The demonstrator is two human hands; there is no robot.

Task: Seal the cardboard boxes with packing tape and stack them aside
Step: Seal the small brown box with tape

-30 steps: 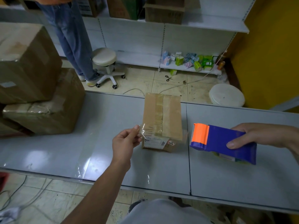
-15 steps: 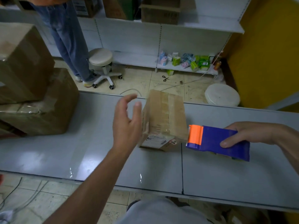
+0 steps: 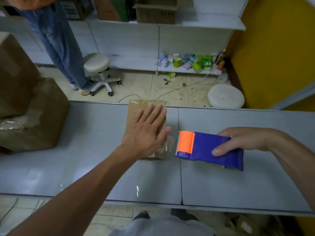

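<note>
Fingers (image 3: 150, 112) of the left hand (image 3: 146, 133): held straight, slightly spread, laid flat on top of the small cardboard box (image 3: 133, 111). Box: set at the far edge of the tabletop (image 3: 85, 150), just left of its middle seam, with clear tape seen across its top. Tape dispenser (image 3: 204, 149), blue with an orange head: gripped by the right hand (image 3: 243, 140), thumb and fingers curled round its body, toothed end just beside the box. Larger taped boxes (image 3: 42, 120): stacked at the tabletop's left edge.
</note>
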